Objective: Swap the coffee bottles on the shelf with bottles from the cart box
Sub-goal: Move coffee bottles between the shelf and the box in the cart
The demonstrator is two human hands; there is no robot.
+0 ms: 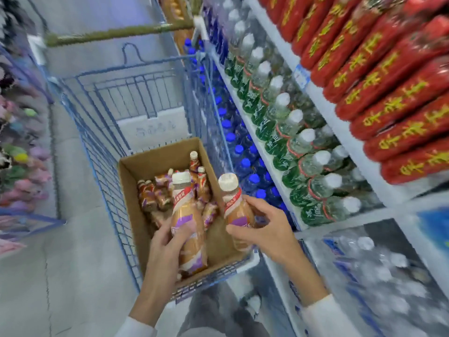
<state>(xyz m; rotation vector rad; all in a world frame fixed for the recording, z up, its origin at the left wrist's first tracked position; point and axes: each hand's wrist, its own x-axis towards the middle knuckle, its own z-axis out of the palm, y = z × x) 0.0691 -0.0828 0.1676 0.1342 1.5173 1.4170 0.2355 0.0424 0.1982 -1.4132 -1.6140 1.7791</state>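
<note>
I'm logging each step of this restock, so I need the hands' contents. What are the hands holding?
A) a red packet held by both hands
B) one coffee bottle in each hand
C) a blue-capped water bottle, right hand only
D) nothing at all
B: the left hand grips the left coffee bottle and the right hand grips the right coffee bottle, by the cardboard box.

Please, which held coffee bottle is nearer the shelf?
The brown, white-capped bottle in the right hand; the left hand's matching bottle is over the cardboard box.
</note>
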